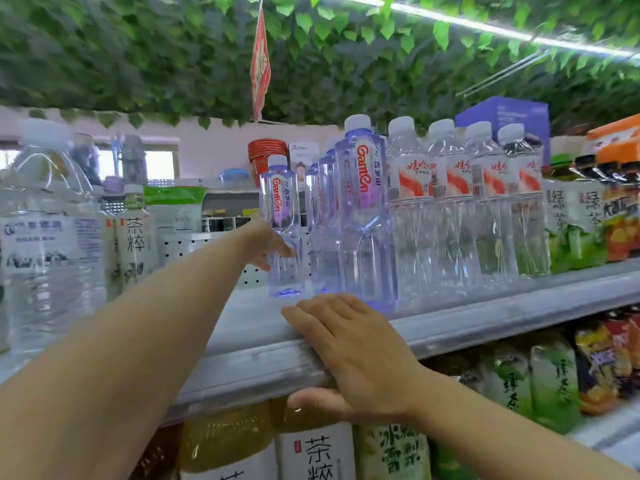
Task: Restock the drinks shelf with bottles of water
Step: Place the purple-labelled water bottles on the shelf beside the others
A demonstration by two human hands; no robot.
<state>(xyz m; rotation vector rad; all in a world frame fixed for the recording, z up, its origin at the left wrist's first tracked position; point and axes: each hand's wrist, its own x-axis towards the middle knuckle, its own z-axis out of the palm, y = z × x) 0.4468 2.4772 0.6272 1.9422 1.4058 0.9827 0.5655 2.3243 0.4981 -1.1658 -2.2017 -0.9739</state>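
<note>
A clear purple-tinted Ganten water bottle (pixel 282 230) with a white cap stands upright far back on the grey top shelf (pixel 485 317). My left hand (pixel 268 242) reaches deep over the shelf and grips it around the middle. To its right stands a row of matching Ganten bottles (pixel 363 216), front to back. My right hand (pixel 349 355) rests on the shelf's front edge, fingers over the top and thumb under the lip, holding no bottle.
Several clear water bottles with red-and-white labels (pixel 460 202) fill the shelf right of the Ganten row, then green tea bottles (pixel 571 223). A large water jug (pixel 48 237) and a tea bottle (pixel 133 233) stand left. Tea bottles (pixel 315 452) and snack bags (pixel 606 358) sit below.
</note>
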